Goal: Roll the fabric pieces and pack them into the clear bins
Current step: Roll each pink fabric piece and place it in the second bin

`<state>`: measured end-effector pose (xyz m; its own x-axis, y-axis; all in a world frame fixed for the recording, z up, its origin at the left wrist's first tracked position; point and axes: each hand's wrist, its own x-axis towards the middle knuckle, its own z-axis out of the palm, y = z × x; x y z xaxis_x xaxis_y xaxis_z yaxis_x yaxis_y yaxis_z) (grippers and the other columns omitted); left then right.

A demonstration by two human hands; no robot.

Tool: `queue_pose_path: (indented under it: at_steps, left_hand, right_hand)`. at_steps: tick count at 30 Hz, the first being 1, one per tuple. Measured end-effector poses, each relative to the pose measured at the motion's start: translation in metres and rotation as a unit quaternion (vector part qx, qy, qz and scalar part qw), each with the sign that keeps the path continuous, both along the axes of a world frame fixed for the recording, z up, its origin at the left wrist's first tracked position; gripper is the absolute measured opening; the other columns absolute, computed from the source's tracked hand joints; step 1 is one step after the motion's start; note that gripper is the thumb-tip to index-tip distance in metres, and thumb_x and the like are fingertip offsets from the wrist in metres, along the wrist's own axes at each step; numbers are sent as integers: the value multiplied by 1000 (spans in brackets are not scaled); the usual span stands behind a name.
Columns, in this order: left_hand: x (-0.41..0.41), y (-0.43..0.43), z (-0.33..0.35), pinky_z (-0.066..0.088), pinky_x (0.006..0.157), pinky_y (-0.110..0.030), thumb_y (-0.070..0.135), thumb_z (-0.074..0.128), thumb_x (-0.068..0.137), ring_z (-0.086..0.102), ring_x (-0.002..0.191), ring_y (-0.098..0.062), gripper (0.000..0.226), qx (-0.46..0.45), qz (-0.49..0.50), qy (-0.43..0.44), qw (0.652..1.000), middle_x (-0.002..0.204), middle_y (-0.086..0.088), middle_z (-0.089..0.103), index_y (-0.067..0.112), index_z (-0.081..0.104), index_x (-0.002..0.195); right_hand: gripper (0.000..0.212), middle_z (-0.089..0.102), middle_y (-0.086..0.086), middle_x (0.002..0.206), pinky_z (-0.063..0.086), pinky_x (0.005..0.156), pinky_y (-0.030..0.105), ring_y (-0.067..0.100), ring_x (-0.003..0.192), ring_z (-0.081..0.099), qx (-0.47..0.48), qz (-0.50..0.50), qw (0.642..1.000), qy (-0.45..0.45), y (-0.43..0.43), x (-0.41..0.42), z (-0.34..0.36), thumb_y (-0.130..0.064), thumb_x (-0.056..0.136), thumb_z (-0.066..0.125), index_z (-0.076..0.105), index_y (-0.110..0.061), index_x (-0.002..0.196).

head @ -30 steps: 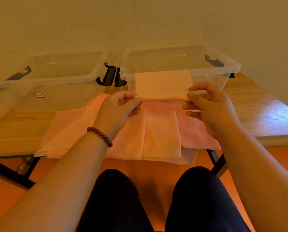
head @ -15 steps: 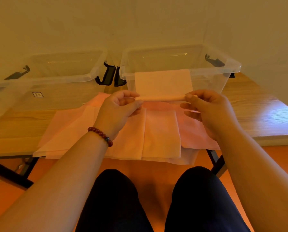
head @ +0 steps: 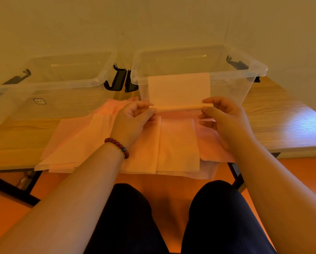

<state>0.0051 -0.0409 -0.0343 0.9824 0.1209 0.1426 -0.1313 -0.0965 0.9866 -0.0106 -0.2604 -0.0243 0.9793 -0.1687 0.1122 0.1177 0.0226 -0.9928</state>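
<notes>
I hold a pale pink fabric piece [head: 179,88] up in front of the right clear bin [head: 249,70]. Its near edge is wound into a thin roll between my hands. My left hand [head: 135,118], with a red bead bracelet at the wrist, pinches the roll's left end. My right hand [head: 221,114] pinches the right end. The unrolled part stands upright against the bin's front wall. A second clear bin [head: 65,83] stands to the left. Several more pink fabric pieces [head: 177,143] lie flat on the table under my hands.
Both bins stand on a wooden table [head: 282,125] against a pale wall, with black latches [head: 116,79] between them. Fabric hangs over the table's near edge. My knees in dark trousers [head: 217,217] are below it, above an orange floor.
The roll at the fabric's near edge has grown tighter and moved slightly up, leaving a shorter flat part above it. Both hands keep their pinch on the ends.
</notes>
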Motion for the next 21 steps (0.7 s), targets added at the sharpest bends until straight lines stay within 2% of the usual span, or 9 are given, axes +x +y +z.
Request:
queue_pose_path:
  at_steps: [2,4,6,9,12,16,21]
  left_hand:
    - [2,0,-3,57,77,-32,12,67,87,69,85,-10,15,-8,0,3,1000,95,3,72,26,66,90]
    - [1,-2,-4,56,66,-24,9,63,89,67,71,-5,15,-16,-8,-3,1000,78,8,71,24,64,89]
    - [-1,-3,-3,54,62,-20,8,61,91,65,66,-3,14,-17,-19,-8,1000,67,10,69,21,65,88]
    - [-1,-2,-4,55,68,-23,9,62,90,66,72,-5,13,-13,-28,-10,999,72,8,69,20,67,87]
    - [-3,-2,-5,56,76,-27,9,63,89,66,78,-8,15,-1,-32,-7,999,82,1,68,23,67,90]
    - [-2,-1,-6,56,74,-26,13,61,91,67,75,-5,12,3,-25,-6,1000,75,10,71,23,68,91]
    - [-2,-3,-5,57,72,-24,16,61,92,69,77,-7,9,-13,-23,-9,1000,74,11,72,21,68,89]
  right_hand:
    - [11,68,-4,75,54,65,26,10,72,67,-6,-1,1000,3,-1,0,-6,-11,92,63,67,-21,93]
    - [7,68,-4,74,54,64,26,13,73,68,2,-2,1000,6,-1,1,-9,-14,93,63,67,-20,91]
    - [7,71,-3,79,56,67,29,16,80,70,19,-3,1000,14,-1,2,-11,-17,93,64,68,-20,88]
    - [6,71,0,82,56,71,32,20,85,70,29,-6,999,23,-2,4,-11,-15,92,64,68,-17,89]
    - [8,70,-2,79,57,66,28,16,76,69,35,1,999,14,-1,3,-9,-11,92,63,64,-18,93]
    - [9,69,-1,76,56,61,27,15,73,67,48,8,999,5,-1,2,-8,-12,93,63,63,-20,90]
    - [11,70,0,79,56,66,27,16,79,69,48,17,999,13,-4,2,-9,-8,91,64,66,-17,97]
